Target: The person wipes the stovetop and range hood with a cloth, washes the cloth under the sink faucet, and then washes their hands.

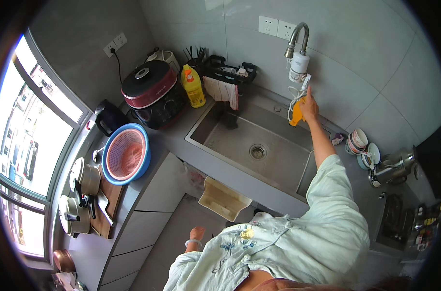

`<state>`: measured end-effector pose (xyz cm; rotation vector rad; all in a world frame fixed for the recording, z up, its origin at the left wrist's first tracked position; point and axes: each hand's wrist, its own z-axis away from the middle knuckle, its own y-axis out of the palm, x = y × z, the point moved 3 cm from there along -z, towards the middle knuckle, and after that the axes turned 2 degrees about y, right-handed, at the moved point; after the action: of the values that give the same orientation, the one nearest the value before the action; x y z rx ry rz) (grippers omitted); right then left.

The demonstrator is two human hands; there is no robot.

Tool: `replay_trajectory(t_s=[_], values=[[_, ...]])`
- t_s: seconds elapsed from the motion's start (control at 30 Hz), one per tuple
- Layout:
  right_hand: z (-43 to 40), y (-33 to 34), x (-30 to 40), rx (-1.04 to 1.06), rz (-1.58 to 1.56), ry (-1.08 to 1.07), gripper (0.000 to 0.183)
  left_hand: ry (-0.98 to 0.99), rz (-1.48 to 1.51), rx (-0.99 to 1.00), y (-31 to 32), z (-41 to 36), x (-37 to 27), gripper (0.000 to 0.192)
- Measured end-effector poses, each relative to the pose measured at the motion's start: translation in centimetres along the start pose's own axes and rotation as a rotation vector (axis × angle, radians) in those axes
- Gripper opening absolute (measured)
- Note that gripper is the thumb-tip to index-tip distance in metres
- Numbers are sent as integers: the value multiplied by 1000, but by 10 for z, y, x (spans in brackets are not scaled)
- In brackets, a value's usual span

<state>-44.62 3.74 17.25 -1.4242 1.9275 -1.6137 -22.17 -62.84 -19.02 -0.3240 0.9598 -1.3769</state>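
Note:
My right hand (309, 107) is raised over the back right of the sink (238, 145). Its index finger points up at the white lever (306, 80) under the electric heating faucet (299, 65) and seems to touch it. The same hand grips an orange scrubber (297, 112) with small dark bristles at its lower end. A white cord (291, 103) hangs in loops beside it. Low at my side hangs my left hand (197, 232), a bracelet on its wrist. It is near no object, and its fingers are too small to make out.
Left of the sink stand a yellow detergent bottle (193, 87), a pressure cooker (151, 92), a black kettle (110, 117) and a blue basin (144, 167) holding a pink colander (126, 154). Stacked bowls (357, 141) and a metal pot (393, 169) sit at right. A beige bin (224, 200) hangs below.

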Motion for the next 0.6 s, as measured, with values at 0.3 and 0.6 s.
replay_trajectory(t_s=[0.3, 0.6], values=[[0, 3, 13, -101, -128, 8, 79, -405, 441, -177, -27, 30, -29, 37], [46, 76, 18, -152, -324, -8, 62, -424, 417, -119, -11, 42, -58, 41]])
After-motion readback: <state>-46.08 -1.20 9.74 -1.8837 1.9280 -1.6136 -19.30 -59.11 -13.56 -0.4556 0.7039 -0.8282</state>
